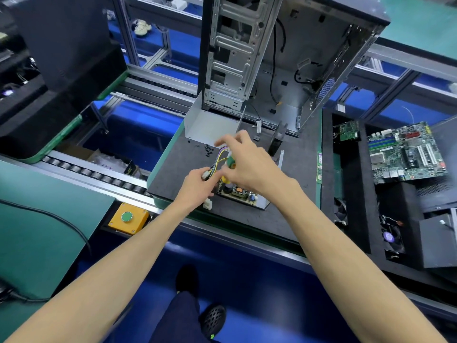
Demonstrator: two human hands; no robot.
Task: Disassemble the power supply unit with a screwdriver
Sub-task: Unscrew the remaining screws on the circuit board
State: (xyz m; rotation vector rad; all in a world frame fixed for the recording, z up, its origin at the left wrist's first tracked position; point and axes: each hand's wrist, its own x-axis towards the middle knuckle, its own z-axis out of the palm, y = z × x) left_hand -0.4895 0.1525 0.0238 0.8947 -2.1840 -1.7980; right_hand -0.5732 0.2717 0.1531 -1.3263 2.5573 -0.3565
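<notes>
A dark grey worktop (291,204) edged in green sits on a roller conveyor line (99,175), with blue floor (247,276) showing beneath the aluminium framing. Near its front edge lies the opened power supply unit (243,194), its circuit board bare in a shallow metal tray, while the unit's pale metal cover (210,126) stands apart at the back left corner. The left hand (197,188) is curled round a bundle of coloured wires (217,160) and a white connector just left of the board. The right hand (247,167) hovers over the board, fingers wrapped around the green and yellow handle of a screwdriver (231,164), though the tip is hidden. A scatter of small black screws (209,149) lies between the cover and the hands. Behind them an empty computer case (284,55) stands upright with its side open. To the right, black foam trays hold a green motherboard (405,154) and, nearer, a fan (392,237). A yellow box with a green button (128,217) is fixed to the conveyor's near rail, left of the worktop.
</notes>
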